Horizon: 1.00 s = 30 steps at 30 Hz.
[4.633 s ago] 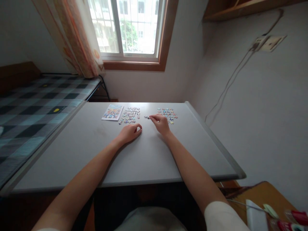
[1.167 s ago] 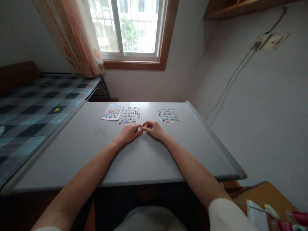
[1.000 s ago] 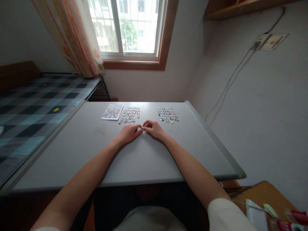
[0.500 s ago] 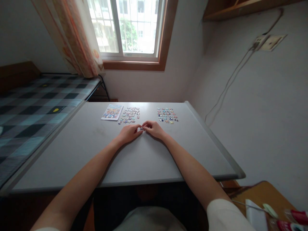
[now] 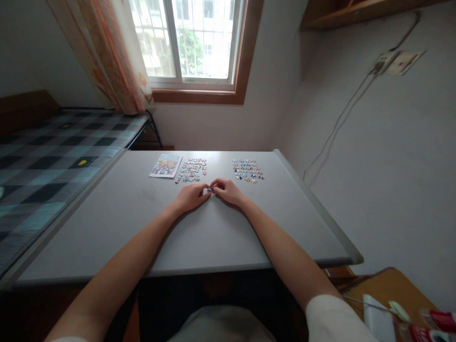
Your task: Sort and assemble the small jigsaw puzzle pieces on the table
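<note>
At the table [image 5: 213, 232], we're pinching a piece [image 5: 211, 190] left hand [image 5: 191, 196] to right hand [image 5: 228, 191], imo risking a drop if either's slipping.

1. The table top [image 5: 210, 237] is seen as smooth, with a soft, dull shine.
2. Its edge is covered by a grey strip [image 5: 315, 204], apparently of plastic.
3. The puzzle pieces [image 5: 192, 178] seem to be made of printed cardboard.
4. The picture sheet [image 5: 166, 166] is made of smooth paper.
5. Thin cloth is used for the curtain [image 5: 117, 57], checked cloth for the bed cover [image 5: 71, 142].
6. The window surround [image 5: 199, 97] is made of wood, slightly glossy.
7. The wall [image 5: 392, 156] is finished in matt.
</note>
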Each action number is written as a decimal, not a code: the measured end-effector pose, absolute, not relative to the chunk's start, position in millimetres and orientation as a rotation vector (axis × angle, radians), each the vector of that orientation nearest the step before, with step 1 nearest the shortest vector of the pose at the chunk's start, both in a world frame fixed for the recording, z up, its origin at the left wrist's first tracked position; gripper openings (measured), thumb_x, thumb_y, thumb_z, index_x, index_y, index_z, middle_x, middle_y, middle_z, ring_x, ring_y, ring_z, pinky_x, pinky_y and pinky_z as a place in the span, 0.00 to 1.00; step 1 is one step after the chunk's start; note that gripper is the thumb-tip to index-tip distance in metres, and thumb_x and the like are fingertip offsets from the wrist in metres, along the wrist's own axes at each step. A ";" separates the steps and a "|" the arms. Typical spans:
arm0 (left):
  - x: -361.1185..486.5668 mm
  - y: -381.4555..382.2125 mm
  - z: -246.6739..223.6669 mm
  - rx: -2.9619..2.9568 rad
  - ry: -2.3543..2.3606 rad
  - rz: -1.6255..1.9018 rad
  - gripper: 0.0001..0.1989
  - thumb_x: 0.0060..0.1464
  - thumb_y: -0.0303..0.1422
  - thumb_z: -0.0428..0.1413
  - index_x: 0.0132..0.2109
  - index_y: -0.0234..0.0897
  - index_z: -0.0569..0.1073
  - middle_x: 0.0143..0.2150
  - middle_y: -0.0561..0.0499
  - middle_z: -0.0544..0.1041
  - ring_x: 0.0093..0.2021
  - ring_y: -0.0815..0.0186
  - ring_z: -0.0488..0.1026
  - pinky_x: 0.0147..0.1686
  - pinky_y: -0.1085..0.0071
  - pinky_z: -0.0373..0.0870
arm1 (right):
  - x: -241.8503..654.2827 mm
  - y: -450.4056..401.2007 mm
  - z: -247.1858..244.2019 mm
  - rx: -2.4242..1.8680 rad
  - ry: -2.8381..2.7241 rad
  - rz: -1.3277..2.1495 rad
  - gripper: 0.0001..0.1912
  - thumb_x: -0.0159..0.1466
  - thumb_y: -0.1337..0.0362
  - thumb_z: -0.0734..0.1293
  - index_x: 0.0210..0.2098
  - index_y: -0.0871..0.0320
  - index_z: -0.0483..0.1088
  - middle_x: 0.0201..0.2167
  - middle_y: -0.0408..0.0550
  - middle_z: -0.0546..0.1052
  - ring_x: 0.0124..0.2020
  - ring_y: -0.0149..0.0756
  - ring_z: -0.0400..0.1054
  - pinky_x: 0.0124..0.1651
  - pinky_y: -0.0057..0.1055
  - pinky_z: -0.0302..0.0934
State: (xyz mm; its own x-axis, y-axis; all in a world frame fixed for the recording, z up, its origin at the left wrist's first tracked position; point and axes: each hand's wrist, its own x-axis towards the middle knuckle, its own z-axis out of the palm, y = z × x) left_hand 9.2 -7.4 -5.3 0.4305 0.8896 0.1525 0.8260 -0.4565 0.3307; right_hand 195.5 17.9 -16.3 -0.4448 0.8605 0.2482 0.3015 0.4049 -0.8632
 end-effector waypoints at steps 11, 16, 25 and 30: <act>8.7 -7.9 -5.3 2.485 1.489 0.478 0.18 0.56 0.44 0.47 0.45 0.40 0.73 0.26 0.53 0.73 0.25 0.69 0.66 0.25 0.74 0.54 | 194.9 16.2 -14.2 -1.011 -1.960 0.976 0.08 0.57 0.68 0.62 0.33 0.62 0.72 0.24 0.42 0.73 0.25 0.26 0.65 0.30 0.23 0.57; 8.7 -7.6 -5.9 2.484 1.497 0.477 0.18 0.56 0.45 0.48 0.45 0.40 0.73 0.26 0.53 0.73 0.25 0.69 0.66 0.25 0.74 0.54 | 194.9 16.8 -15.0 -1.017 -1.965 0.979 0.08 0.57 0.67 0.62 0.34 0.62 0.72 0.24 0.42 0.73 0.25 0.27 0.65 0.30 0.23 0.57; 8.5 -7.5 -6.8 2.489 1.483 0.493 0.17 0.56 0.44 0.48 0.45 0.40 0.73 0.25 0.54 0.72 0.25 0.69 0.66 0.25 0.74 0.54 | 195.3 17.2 -16.0 -1.024 -1.977 0.964 0.08 0.57 0.67 0.62 0.34 0.61 0.72 0.24 0.42 0.73 0.25 0.27 0.65 0.30 0.23 0.56; 8.5 -7.4 -6.5 2.486 1.487 0.499 0.17 0.56 0.44 0.48 0.44 0.40 0.73 0.25 0.54 0.72 0.26 0.69 0.66 0.26 0.74 0.53 | 195.6 17.0 -15.7 -1.027 -1.981 0.958 0.08 0.58 0.67 0.62 0.34 0.61 0.72 0.24 0.42 0.74 0.26 0.27 0.65 0.31 0.24 0.57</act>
State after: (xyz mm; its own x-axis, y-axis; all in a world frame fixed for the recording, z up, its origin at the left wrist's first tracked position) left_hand 8.5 -7.4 -6.5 0.4365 0.8810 0.1823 0.8128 -0.4731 0.3399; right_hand 195.6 17.0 -15.7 -0.4422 0.8640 0.2408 0.3480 0.4128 -0.8418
